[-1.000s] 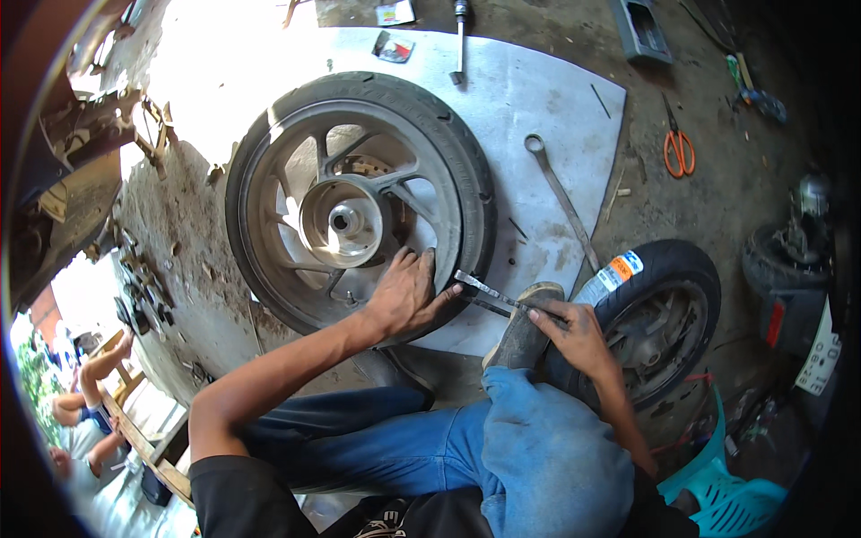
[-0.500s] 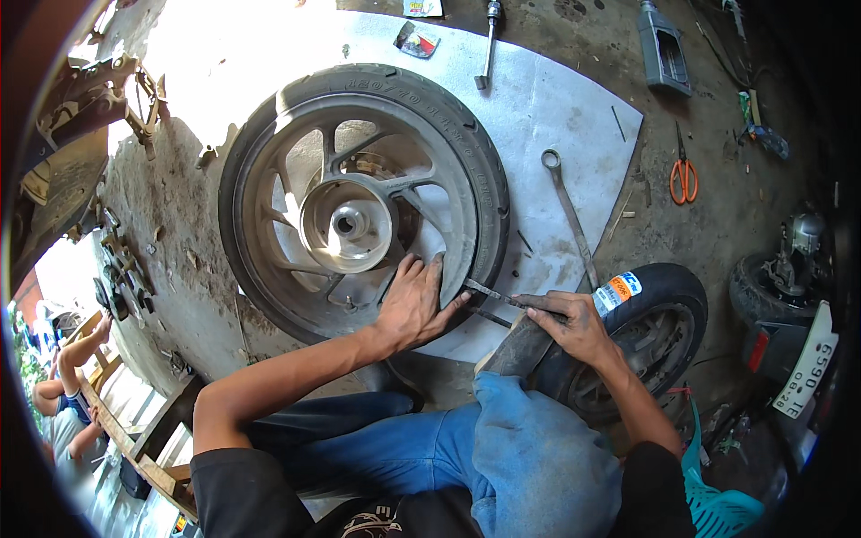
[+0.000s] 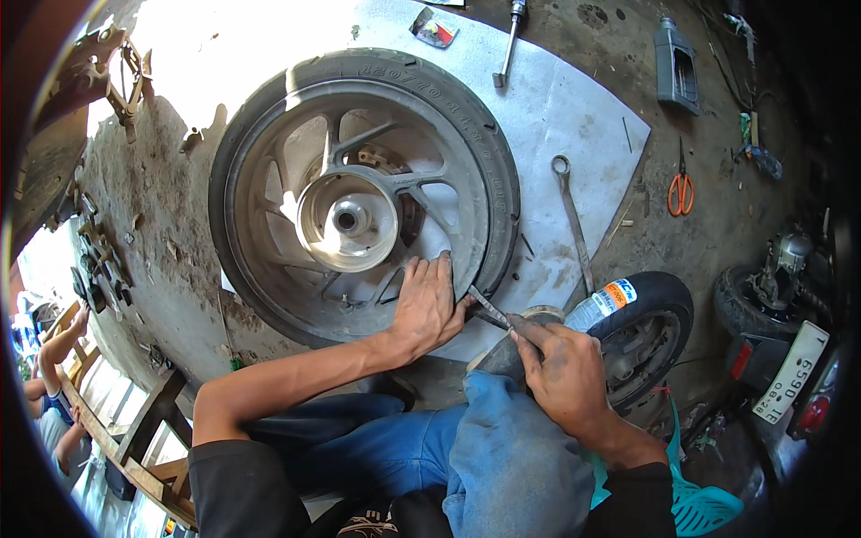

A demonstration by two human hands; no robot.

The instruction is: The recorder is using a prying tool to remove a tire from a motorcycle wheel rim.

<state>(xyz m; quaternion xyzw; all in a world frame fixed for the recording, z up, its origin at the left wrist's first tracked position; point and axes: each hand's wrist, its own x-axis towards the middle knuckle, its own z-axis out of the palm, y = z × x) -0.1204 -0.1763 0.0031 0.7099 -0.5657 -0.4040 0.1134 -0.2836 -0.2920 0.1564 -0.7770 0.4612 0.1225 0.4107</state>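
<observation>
A large motorcycle wheel (image 3: 336,247) with a grey spoked rim and black tyre (image 3: 502,193) lies flat in front of me. My left hand (image 3: 429,305) rests on the near right part of the rim, fingers stretched out and thumb toward the tyre's edge. My right hand (image 3: 560,368) is closed round a metal tyre lever (image 3: 487,303), whose far tip sits between rim and tyre beside my left thumb. Just below it a second, darker bar shows in part. Part of the lever's near end is hidden in my right hand.
Under the wheel lies a white sheet (image 3: 556,108) bearing a ring spanner (image 3: 572,220) and a socket wrench (image 3: 509,45). Orange-handled scissors (image 3: 681,190) and a grey bottle (image 3: 677,67) lie farther right. A smaller labelled wheel (image 3: 668,309) stands near my right arm.
My right hand has come lower and nearer to me, turning the lever to a steeper slant. The left hand stays on the rim. The whole view has shifted slightly.
</observation>
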